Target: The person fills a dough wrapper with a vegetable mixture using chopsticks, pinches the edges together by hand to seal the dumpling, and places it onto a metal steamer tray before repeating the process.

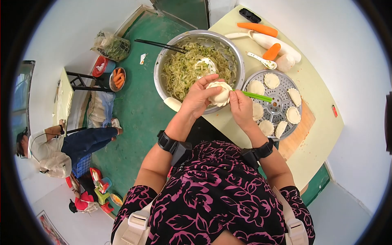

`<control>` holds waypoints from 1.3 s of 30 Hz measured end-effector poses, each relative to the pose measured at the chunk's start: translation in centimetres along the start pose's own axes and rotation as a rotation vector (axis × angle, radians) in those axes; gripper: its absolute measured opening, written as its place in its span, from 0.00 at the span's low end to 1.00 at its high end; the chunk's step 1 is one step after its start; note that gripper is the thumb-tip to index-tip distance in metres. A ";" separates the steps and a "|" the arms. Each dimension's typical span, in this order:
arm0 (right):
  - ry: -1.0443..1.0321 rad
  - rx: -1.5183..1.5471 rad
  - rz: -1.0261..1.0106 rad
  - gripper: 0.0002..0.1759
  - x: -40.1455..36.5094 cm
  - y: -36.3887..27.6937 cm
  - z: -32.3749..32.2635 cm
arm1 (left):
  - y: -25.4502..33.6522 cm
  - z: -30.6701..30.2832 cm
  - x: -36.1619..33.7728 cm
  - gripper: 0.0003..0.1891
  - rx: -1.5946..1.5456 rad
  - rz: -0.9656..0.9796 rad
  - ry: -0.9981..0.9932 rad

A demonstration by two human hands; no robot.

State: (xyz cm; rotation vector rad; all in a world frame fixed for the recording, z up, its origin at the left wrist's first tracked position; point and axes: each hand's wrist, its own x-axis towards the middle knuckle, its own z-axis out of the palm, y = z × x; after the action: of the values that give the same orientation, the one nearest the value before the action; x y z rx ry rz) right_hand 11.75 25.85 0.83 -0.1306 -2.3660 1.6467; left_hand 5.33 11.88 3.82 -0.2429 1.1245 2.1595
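A pale, plump dumpling [219, 94] with a folded edge rests in my left hand [200, 96], whose fingers curl around it. My right hand [241, 107] pinches the dumpling's right edge with thumb and finger. A bright green stick-like handle [257, 96] juts out to the right from the same hand; its other end is hidden. Just beyond the hands sits a large metal bowl [158, 65] of shredded green filling [175, 71], with a white lump [205, 67] in it. Right of my hands, several finished dumplings [293, 115] lie on a round perforated steamer tray [277, 116].
Dark chopsticks [159, 45] lean over the bowl's rim. Carrots [258, 29], a white radish [277, 47] and a spoon [262, 60] lie at the table's far side. A wooden board [300, 132] is under the tray. Two other people [53, 143] work at left.
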 end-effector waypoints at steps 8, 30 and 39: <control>-0.059 0.353 0.239 0.17 -0.8 0.3 -0.7 | -0.7 0.1 0.3 0.23 -0.141 0.061 0.058; 0.013 0.104 0.088 0.18 -0.3 0.1 -0.4 | -0.2 0.4 0.3 0.25 -0.051 0.021 -0.125; -0.058 0.174 0.181 0.18 -0.1 0.3 -1.6 | -0.1 0.3 0.1 0.26 -0.016 -0.005 -0.147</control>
State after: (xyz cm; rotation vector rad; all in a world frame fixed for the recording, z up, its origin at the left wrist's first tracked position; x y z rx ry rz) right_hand 12.21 27.38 1.08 -0.2748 -2.2977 1.9562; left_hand 5.35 12.18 3.93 -0.0919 1.0226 2.1449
